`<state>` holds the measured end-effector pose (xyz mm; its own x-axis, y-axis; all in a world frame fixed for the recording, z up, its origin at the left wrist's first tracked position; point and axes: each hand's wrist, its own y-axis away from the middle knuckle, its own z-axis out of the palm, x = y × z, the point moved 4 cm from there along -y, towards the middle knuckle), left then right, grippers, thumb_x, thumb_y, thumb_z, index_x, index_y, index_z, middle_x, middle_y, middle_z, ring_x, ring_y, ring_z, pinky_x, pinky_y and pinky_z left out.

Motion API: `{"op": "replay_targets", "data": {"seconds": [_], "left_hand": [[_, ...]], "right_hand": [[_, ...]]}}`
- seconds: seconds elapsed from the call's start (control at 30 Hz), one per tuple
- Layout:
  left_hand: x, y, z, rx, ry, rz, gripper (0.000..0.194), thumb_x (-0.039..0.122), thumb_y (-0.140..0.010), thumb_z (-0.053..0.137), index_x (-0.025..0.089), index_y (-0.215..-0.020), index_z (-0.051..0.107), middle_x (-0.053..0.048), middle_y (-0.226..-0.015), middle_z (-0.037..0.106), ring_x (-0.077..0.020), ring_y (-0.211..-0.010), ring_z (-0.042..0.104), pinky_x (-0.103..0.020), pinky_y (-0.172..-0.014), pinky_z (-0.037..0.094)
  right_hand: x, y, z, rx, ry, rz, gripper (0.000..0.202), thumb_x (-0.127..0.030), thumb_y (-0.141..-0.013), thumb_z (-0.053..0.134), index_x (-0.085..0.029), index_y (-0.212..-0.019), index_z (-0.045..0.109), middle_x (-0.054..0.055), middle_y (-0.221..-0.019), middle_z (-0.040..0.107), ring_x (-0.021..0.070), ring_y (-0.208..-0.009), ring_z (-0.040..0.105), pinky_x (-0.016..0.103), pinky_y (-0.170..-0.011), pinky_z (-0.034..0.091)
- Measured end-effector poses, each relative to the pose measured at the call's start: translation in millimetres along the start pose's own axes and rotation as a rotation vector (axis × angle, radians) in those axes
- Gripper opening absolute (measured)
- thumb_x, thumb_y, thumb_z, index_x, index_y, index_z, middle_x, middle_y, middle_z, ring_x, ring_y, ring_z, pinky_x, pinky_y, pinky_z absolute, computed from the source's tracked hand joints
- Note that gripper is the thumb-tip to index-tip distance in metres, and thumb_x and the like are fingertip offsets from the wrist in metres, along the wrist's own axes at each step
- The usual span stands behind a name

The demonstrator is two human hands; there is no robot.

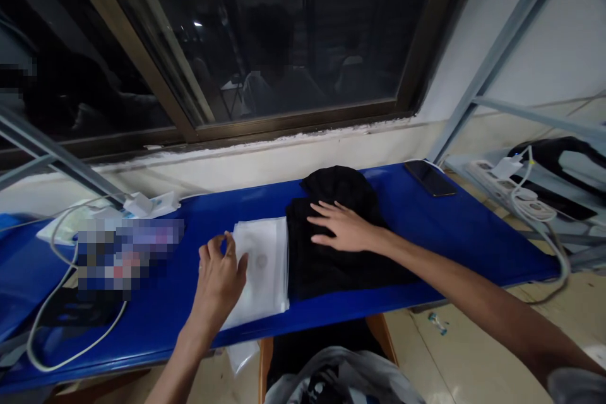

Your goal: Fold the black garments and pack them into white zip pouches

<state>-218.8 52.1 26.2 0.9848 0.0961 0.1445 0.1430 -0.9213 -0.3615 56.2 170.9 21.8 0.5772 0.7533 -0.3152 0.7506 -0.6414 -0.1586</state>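
Note:
A black folded cloth [350,271] lies on the blue table [246,199], its rounded upper part toward the window. My right hand [343,227] rests flat on the cloth with its fingers spread. Just left of the cloth is a flat pile of whitish translucent plastic bags [265,265]. Over the left edge of these bags is my left hand [220,271], its fingers bent and apart, with nothing visible between them.
A phone [430,178] lies at the back right. Power strips [511,189] with white cables are beyond the right end. Cables, a white adapter [138,204] and a blurred colourful item [127,255] lie at left. Metal frames flank the table below a dark window [303,44].

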Motion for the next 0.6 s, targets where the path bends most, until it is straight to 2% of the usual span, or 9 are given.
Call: {"op": "replay_targets", "data": {"seconds": [0.07,0.13,0.17,0.23,0.3,0.4,0.47,0.53,0.6], "left_hand": [[23,-24,-21.2,0.010,0.074,0.129,0.051,0.038,-0.095,0.050,0.009,-0.135,0.060,-0.022,-0.129,0.058,-0.0406,-0.122,0.053,-0.060,-0.101,0.047],[54,-57,-31.4,-0.058,0.200,0.274,0.043,0.039,-0.097,0.050,0.017,-0.130,0.066,-0.014,-0.123,0.065,-0.0352,-0.120,0.056,-0.054,-0.104,0.047],[71,-77,-30.4,-0.102,0.254,0.324,0.039,0.038,-0.097,0.050,0.019,-0.127,0.068,-0.013,-0.122,0.066,-0.0334,-0.120,0.056,-0.051,-0.104,0.048],[101,-118,-15.0,-0.193,0.341,0.362,0.034,0.032,-0.096,0.052,0.018,-0.122,0.070,-0.013,-0.121,0.068,-0.0325,-0.121,0.057,-0.048,-0.104,0.048],[124,-159,12.8,-0.247,0.424,0.332,0.033,0.024,-0.092,0.057,0.011,-0.120,0.069,-0.018,-0.120,0.067,-0.0343,-0.121,0.056,-0.050,-0.107,0.043],[149,-203,57.8,-0.290,0.487,0.349,0.026,0.018,-0.082,0.070,0.007,-0.106,0.071,-0.020,-0.117,0.066,-0.0355,-0.122,0.055,-0.052,-0.112,0.038],[158,-218,77.1,-0.319,0.535,0.363,0.014,0.012,-0.076,0.073,0.010,-0.089,0.070,-0.017,-0.108,0.068,-0.0338,-0.119,0.057,-0.051,-0.113,0.037],[160,-221,79.6,-0.335,0.606,0.368,0.008,0.010,-0.077,0.069,0.012,-0.085,0.067,-0.014,-0.104,0.068,-0.0292,-0.115,0.059,-0.048,-0.109,0.041],[155,-216,63.0,-0.342,0.686,0.374,0.008,0.015,-0.086,0.062,0.013,-0.094,0.064,-0.011,-0.103,0.068,-0.0226,-0.103,0.063,-0.041,-0.099,0.049]], "right_hand": [[21,-21,-41,0.110,-0.085,0.086,0.040,-0.043,-0.099,0.053,-0.024,-0.131,0.068,0.009,-0.140,0.065,0.0279,-0.129,0.061,0.047,-0.112,0.045],[51,-39,-76,0.188,-0.111,0.232,0.036,-0.038,-0.099,0.053,-0.023,-0.128,0.069,0.007,-0.126,0.073,0.0249,-0.116,0.068,0.040,-0.105,0.050],[68,-46,-87,0.189,-0.081,0.334,0.036,-0.036,-0.098,0.055,-0.023,-0.129,0.069,0.008,-0.123,0.074,0.0261,-0.116,0.067,0.040,-0.104,0.050],[98,-56,-96,0.159,-0.021,0.502,0.036,-0.029,-0.090,0.066,-0.018,-0.125,0.070,0.013,-0.118,0.074,0.0311,-0.119,0.064,0.043,-0.101,0.049],[119,-62,-94,0.116,0.002,0.569,0.030,-0.018,-0.080,0.075,-0.016,-0.110,0.075,0.015,-0.108,0.075,0.0334,-0.116,0.064,0.043,-0.096,0.050],[135,-66,-86,0.065,-0.034,0.541,0.012,-0.014,-0.074,0.078,-0.016,-0.086,0.076,0.012,-0.091,0.075,0.0276,-0.098,0.069,0.036,-0.087,0.052],[139,-64,-90,0.065,-0.064,0.499,0.008,-0.020,-0.078,0.075,-0.016,-0.085,0.074,0.009,-0.088,0.075,0.0235,-0.090,0.070,0.032,-0.082,0.052],[136,-58,-104,0.117,-0.157,0.406,0.015,-0.028,-0.080,0.074,-0.017,-0.089,0.073,0.008,-0.092,0.075,0.0222,-0.090,0.069,0.030,-0.083,0.052],[126,-46,-122,0.141,-0.322,0.283,0.025,-0.039,-0.079,0.076,-0.017,-0.093,0.071,0.008,-0.094,0.075,0.0226,-0.093,0.069,0.031,-0.084,0.052]]}}
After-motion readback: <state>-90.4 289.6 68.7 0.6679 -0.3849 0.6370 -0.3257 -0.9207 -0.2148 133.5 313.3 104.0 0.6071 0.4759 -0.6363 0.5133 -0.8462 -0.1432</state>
